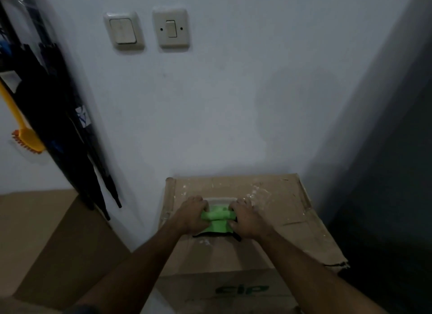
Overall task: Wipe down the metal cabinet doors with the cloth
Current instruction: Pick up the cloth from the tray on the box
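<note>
A bright green cloth (217, 221) with a dark edge lies bunched on top of a cardboard box (275, 215). My left hand (192, 214) grips the cloth's left end with curled fingers. My right hand (245, 216) grips its right end the same way. The cloth is twisted into a roll between the two hands. A dark grey upright surface (385, 150) fills the right side; it may be the metal cabinet, but I cannot tell.
The box stands against a pale wall with two light switches (124, 30) (171, 28). Dark folded umbrellas (70, 126) and a yellow brush (25, 136) hang at the left. Another cardboard box (46, 239) sits lower left.
</note>
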Motion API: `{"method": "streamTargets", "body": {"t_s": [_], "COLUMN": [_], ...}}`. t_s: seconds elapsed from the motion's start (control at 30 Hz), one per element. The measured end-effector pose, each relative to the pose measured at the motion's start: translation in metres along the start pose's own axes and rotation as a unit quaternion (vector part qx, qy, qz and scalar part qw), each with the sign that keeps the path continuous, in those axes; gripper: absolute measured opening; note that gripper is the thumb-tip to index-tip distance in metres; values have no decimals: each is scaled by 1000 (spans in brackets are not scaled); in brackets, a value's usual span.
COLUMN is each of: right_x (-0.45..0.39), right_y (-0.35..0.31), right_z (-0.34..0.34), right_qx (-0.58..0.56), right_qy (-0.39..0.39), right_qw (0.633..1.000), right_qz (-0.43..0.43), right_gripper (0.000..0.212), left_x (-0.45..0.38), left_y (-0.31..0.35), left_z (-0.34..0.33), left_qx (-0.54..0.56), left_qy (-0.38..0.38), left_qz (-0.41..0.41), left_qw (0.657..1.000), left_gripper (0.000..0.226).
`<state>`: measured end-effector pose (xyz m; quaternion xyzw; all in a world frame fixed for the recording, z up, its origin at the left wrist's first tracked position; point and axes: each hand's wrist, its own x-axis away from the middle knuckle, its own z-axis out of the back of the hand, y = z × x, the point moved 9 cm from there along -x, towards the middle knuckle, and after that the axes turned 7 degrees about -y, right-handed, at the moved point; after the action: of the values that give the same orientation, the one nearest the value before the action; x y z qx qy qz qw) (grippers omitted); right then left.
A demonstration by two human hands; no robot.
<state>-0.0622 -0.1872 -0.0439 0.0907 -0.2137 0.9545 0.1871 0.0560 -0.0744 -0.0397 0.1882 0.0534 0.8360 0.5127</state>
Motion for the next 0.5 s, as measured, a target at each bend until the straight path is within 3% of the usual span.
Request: {"method": "streamTargets", "body": {"t_s": [0.1,0.2,0.27,0.37,0.43,0.5], "right_x": [9,29,48,83,108,135], "right_y": [-1,10,23,38,39,39], "right_z": [12,35,52,66,69,68], "right_qx": [-87,-267,-428,-635,-706,-747], "right_qy": [1,40,72,96,88,81], "right_qw": [996,963,901,765,702,658], "right_qz": [14,4,-18,-46,-44,-46], "right_gripper": [27,20,17,17,24,39], "left_x": [11,26,39,61,72,82], "left_y": [9,18,29,77,119,159], "left_z": [9,25,31,33,35,38], "left_qx": [86,220,386,610,679,709], "left_qy": [-3,10,14,0,10,48], "left_qz": [-29,-14,17,11,-11,-21], "left_qw": [996,975,922,792,734,703], "left_gripper": [31,30,32,45,51,46]}}
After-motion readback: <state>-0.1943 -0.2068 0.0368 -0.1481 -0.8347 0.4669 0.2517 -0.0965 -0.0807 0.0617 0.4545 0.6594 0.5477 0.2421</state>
